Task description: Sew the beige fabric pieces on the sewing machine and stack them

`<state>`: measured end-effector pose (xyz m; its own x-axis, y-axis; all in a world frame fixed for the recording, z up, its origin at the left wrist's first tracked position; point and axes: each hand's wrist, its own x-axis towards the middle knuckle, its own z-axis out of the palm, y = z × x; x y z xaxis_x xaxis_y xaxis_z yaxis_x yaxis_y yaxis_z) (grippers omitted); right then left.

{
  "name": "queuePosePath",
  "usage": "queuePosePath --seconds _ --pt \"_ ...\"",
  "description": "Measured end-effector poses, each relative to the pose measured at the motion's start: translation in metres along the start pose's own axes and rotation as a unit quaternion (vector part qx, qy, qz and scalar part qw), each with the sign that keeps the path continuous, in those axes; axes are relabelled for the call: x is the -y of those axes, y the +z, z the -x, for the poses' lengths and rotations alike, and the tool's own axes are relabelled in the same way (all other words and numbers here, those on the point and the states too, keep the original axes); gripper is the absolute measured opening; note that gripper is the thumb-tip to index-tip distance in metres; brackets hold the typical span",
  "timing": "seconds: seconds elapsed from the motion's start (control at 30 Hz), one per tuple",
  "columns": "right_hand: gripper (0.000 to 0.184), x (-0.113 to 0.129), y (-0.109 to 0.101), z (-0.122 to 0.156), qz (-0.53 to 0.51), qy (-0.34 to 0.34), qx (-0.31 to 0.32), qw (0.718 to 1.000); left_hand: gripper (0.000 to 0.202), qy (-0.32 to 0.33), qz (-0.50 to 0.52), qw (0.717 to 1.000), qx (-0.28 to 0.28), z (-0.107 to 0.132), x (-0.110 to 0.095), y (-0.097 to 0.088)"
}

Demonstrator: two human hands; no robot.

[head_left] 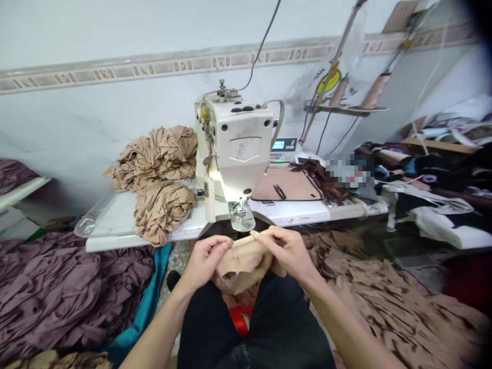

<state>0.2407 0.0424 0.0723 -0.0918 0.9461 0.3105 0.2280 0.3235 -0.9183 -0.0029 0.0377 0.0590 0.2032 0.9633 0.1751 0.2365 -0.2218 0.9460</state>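
Both forearms angle forward and inward over the lap, hands nearly level. The left hand (209, 259) pinches one side of a single beige cloth (242, 264) with thumb and fingers; the right hand (286, 251) pinches the other. The cloth hangs just off the front edge of the worktop (109, 242), before one sewing machine (242, 154). Two tan heaps (163, 210) lie toward the left edge; two thread cones (376, 92) sit at right.
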Motion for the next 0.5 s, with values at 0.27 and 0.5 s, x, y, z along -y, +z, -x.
queuePosePath --seconds 0.27,0.5 --pt "0.040 -0.023 0.003 -0.031 -0.113 0.080 -0.017 0.990 0.034 -0.046 -0.032 0.998 -0.027 -0.037 -0.017 -0.001" --pt "0.042 -0.030 0.005 -0.040 -0.143 0.096 -0.074 0.982 0.029 -0.035 -0.023 0.995 -0.094 -0.050 -0.013 0.005"
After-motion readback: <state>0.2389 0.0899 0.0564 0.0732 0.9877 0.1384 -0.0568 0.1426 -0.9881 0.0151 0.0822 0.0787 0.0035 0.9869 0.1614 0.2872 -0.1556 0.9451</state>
